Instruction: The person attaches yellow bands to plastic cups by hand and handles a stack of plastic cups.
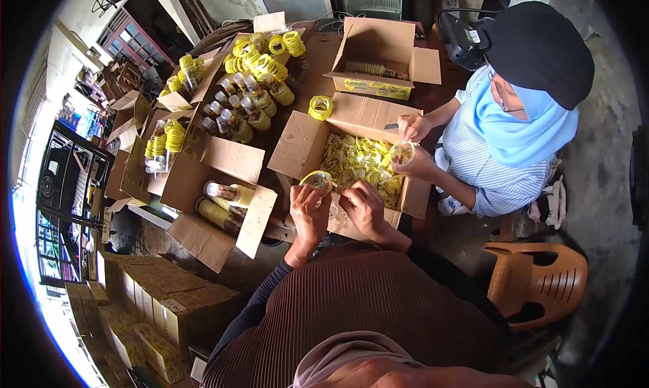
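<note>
My left hand [310, 212] is closed around a small round cup with a yellow rim [316, 179], at the near left edge of an open carton [297, 144]. Beside it my right hand [364, 204] has its fingers pinched together near the cup; what they hold is too small to make out. Many yellow and pale strips [362, 159] lie inside the carton beyond my hands. A yellow ring-shaped roll [320, 107] rests at the carton's far left corner.
Across the carton's right side, a co-worker [514, 138] holds a clear cup [402, 153]. Open cartons with stacked cups [223, 219] stand left, more cups [260, 60] behind. An orange chair [537, 283] is at right, closed boxes [155, 300] at lower left.
</note>
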{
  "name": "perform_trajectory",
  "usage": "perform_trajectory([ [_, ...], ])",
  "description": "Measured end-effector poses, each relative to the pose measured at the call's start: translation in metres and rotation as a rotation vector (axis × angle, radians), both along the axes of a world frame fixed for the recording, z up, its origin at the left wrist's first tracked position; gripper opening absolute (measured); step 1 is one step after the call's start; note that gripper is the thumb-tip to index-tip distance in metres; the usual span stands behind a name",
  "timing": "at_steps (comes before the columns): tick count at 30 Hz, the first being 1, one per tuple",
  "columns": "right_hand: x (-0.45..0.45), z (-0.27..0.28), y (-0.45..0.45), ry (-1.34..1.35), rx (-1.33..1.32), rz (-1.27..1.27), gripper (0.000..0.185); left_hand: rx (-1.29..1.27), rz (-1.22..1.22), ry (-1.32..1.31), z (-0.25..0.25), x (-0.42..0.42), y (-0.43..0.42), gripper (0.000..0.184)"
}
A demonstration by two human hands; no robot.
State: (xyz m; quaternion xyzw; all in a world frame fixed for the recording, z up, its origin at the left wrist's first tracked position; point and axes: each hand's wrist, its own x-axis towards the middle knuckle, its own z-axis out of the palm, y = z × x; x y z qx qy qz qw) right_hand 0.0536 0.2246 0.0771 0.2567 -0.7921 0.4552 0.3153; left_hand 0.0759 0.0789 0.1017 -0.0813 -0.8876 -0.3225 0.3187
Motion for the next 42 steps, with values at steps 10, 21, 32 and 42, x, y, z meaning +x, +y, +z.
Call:
perform_trajectory([
  [10,-0.015,-0.013,0.000,-0.183,-0.205,-0.053,0.016,0.030,-0.037,-0.013,-0.004,0.007,0.011,0.019],
  [21,-0.013,-0.013,0.003,-0.155,-0.129,-0.018,0.017,0.127,-0.135,-0.017,-0.015,0.009,0.006,0.021],
  [32,-0.003,-0.009,0.006,-0.049,-0.032,-0.001,0.022,0.236,-0.015,-0.188,-0.019,0.007,-0.001,0.012],
  [42,0.006,0.000,0.006,0.023,0.121,-0.012,0.021,0.202,0.035,-0.163,-0.019,0.008,0.006,0.015],
])
